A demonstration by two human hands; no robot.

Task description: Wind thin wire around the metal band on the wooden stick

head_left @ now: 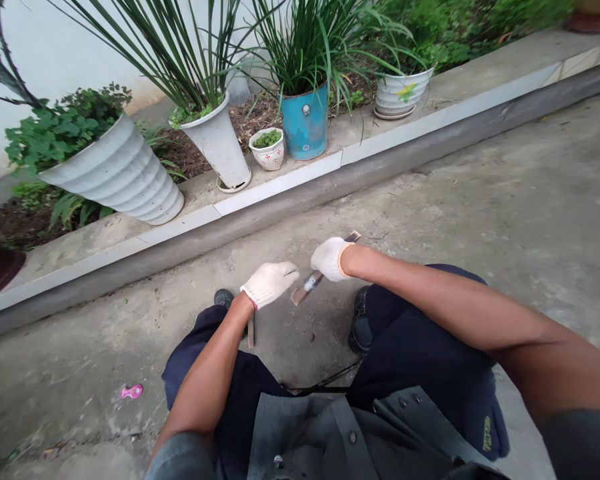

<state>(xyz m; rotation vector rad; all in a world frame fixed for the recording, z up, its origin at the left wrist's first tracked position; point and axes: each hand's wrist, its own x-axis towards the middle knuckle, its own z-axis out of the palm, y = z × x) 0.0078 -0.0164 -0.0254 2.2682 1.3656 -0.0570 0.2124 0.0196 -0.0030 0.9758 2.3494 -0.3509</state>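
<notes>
I am squatting on a concrete floor with both hands in white knit gloves. My right hand (330, 259) is closed round a small brush (307, 285) that has a wooden handle and a metal band. Its brown tip points down and left, towards my left hand. My left hand (269, 283) is curled, and a thin wooden stick (251, 331) hangs below its wrist side; where the fingers grip it is hidden. The two hands are close together but apart, above the floor between my knees.
A raised concrete kerb (290, 183) runs across in front of me and carries several potted plants: a ribbed white pot (117, 173), a tall white pot (220, 143), a small patterned pot (269, 155), a blue pot (305, 123). A pink scrap (131, 391) lies on the floor at left.
</notes>
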